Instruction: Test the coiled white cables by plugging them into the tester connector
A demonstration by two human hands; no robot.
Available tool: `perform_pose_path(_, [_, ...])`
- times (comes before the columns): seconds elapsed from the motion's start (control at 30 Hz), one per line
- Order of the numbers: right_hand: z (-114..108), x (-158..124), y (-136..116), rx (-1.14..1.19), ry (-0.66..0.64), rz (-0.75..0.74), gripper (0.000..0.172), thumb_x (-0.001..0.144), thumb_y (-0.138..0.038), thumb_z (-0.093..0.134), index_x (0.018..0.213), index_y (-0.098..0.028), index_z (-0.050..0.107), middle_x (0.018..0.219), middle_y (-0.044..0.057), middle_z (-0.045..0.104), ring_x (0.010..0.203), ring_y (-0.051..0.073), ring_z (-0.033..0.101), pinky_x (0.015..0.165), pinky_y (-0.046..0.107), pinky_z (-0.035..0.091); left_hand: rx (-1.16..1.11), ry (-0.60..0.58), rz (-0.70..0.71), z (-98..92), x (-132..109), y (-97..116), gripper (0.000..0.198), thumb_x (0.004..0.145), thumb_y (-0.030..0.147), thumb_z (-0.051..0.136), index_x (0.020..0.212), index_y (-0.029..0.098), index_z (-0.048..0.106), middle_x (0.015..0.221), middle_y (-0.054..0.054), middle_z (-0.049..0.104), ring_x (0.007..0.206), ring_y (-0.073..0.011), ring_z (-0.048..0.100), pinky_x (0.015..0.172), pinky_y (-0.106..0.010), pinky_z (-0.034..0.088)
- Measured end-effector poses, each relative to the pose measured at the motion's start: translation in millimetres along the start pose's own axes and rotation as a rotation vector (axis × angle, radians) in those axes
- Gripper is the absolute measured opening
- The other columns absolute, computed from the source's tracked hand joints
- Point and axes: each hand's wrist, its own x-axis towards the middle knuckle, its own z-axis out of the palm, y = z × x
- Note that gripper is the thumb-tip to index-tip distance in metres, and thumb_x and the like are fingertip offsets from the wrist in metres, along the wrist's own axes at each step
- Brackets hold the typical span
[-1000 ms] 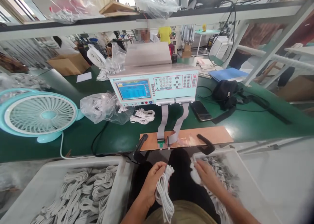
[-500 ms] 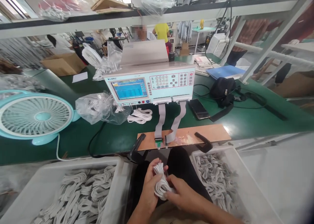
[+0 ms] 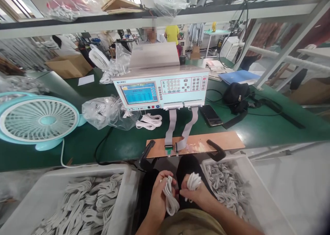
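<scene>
A long green-topped workbench [image 3: 257, 128] is being crossed by a metal shelf frame. Below its near edge, a looped bundle of white cable [image 3: 168, 197] is being gripped by the curled fingers of the left hand [image 3: 158, 197], while a smaller white cable coil [image 3: 193, 181] is being pinched in the right hand [image 3: 198, 195]. White plastic bins of cable bundles are being flanked at 9 o'clock [image 3: 64, 173] and 3 o'clock [image 3: 257, 180]. At 12 o'clock, a pale cable tester with blue screen [image 3: 160, 89] is being displayed.

Single head-worn view, forward and down, close above the hands, farther over the green bench [image 3: 257, 128].
</scene>
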Motion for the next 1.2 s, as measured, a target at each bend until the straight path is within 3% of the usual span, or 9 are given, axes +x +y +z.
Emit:
perform_pose_path(0.13, [18.7, 9.2, 9.6, -0.143, 0.077, -0.177, 0.006, 0.066, -0.023, 0.062, 0.069, -0.018, 0.060, 0.067, 0.000, 0.056, 0.059, 0.013, 0.050, 0.058, 0.026, 0.041, 0.352, 0.060, 0.197, 9.0, -4.0, -4.6, 0.022, 0.073, 0.027, 0.056, 0.094, 0.020, 0.059, 0.087, -0.004, 0.059, 0.081, -0.0183, 0.055, 0.073, -0.025, 0.044])
perform_pose_path(0.27, [15.7, 12.7, 13.9, -0.241, 0.146, -0.259, 0.003, 0.066, -0.017, 0.061, 0.069, -0.018, 0.060, 0.067, 0.000, 0.057, 0.061, 0.014, 0.051, 0.058, 0.025, 0.042, 0.606, 0.094, 0.472, 16.3, -7.2, -8.7, 0.027, 0.072, 0.032, 0.057, 0.096, 0.021, 0.062, 0.105, -0.008, 0.055, 0.100, -0.0257, 0.050, 0.090, -0.033, 0.037])
perform_pose_path(0.33, [11.9, 14.1, 13.5, -0.223, 0.127, -0.256, 0.004, 0.066, -0.018, 0.061, 0.070, -0.018, 0.061, 0.068, 0.001, 0.059, 0.062, 0.015, 0.051, 0.059, 0.025, 0.042, 0.666, 0.088, 0.534, 18.8, -8.9, -10.7, 0.028, 0.075, 0.032, 0.054, 0.101, 0.022, 0.061, 0.110, -0.009, 0.053, 0.105, -0.0269, 0.047, 0.093, -0.036, 0.035])
perform_pose_path(0.43, [6.4, 20.9, 9.9, -0.136, 0.173, -0.225, 0.010, 0.068, -0.026, 0.061, 0.071, -0.017, 0.060, 0.066, 0.001, 0.057, 0.060, 0.014, 0.050, 0.058, 0.026, 0.042, 0.689, 0.054, 0.511, 19.9, -9.3, -11.0, 0.030, 0.081, 0.032, 0.048, 0.108, 0.023, 0.059, 0.116, -0.009, 0.050, 0.109, -0.0257, 0.045, 0.097, -0.037, 0.033])
perform_pose_path(0.6, [-2.1, 43.6, 1.3, -0.037, 0.332, -0.187, 0.024, 0.065, -0.039, 0.065, 0.068, -0.017, 0.058, 0.063, 0.000, 0.054, 0.059, 0.014, 0.049, 0.059, 0.027, 0.043, 0.745, -0.044, 0.420, 17.5, 3.3, -0.1, 0.028, 0.084, 0.032, 0.045, 0.100, 0.022, 0.066, 0.109, -0.008, 0.055, 0.105, -0.0240, 0.048, 0.093, -0.033, 0.037])
perform_pose_path(0.8, [0.5, 66.7, 4.7, 0.042, 0.313, -0.096, 0.031, 0.056, -0.043, 0.071, 0.063, -0.017, 0.055, 0.057, 0.000, 0.054, 0.053, 0.014, 0.049, 0.055, 0.028, 0.042, 0.666, 0.005, 0.333, 10.1, 29.4, 9.6, 0.023, 0.079, 0.034, 0.053, 0.092, 0.021, 0.068, 0.092, -0.006, 0.061, 0.089, -0.0214, 0.056, 0.081, -0.029, 0.044])
perform_pose_path(0.97, [-0.7, 72.3, 7.5, 0.039, 0.308, -0.093, 0.033, 0.057, -0.045, 0.070, 0.064, -0.016, 0.057, 0.058, 0.000, 0.056, 0.053, 0.015, 0.051, 0.054, 0.028, 0.043, 0.571, 0.038, 0.267, 5.7, 37.0, 9.8, 0.024, 0.072, 0.034, 0.061, 0.090, 0.020, 0.069, 0.086, -0.005, 0.064, 0.076, -0.0193, 0.058, 0.066, -0.026, 0.050])
perform_pose_path(1.2, [-6.8, 65.0, -1.9, -0.005, 0.250, -0.091, 0.027, 0.060, -0.040, 0.069, 0.067, -0.016, 0.058, 0.061, 0.000, 0.058, 0.058, 0.015, 0.052, 0.059, 0.029, 0.044, 0.699, 0.048, 0.327, -1.2, 40.5, 7.7, 0.024, 0.072, 0.031, 0.062, 0.093, 0.021, 0.069, 0.094, -0.007, 0.068, 0.085, -0.0223, 0.061, 0.076, -0.028, 0.049])
